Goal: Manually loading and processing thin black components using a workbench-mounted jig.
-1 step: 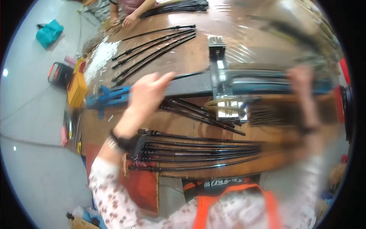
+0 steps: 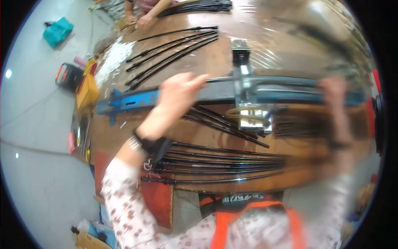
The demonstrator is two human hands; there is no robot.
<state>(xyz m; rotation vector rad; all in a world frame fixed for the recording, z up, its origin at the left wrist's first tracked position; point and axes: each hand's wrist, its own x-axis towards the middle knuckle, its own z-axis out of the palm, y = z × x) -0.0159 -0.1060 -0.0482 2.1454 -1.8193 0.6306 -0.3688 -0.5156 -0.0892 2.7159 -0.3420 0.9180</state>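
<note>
Head view: left hand (image 2: 179, 92) over the left half of a long blue bar (image 2: 215, 93), palm down. Fingers curled and closed on a thin black rod (image 2: 220, 80); thumb laid along it, pointing right. Rod shows just past the thumb tip, running along the bar's far edge to a metal clamp (image 2: 241, 89) set across the bar.

Right hand (image 2: 334, 89) well apart, near the bar's right end, beyond the clamp. Heavily blurred; cannot tell whether its fingers grip anything. A dark length lies along the bar between clamp and right hand; too smeared to say if it is the same rod.

Near side of bar: a few loose rods (image 2: 228, 126) slanting between left forearm and clamp, and a bundle of thin pins (image 2: 290, 126) right of the clamp. Closer to the body, a row of rods (image 2: 224, 164) on the brown tabletop (image 2: 108, 135). More rods (image 2: 143, 54) fanned on the far side. Co-worker's hand (image 2: 145, 20) at the far left edge.
</note>
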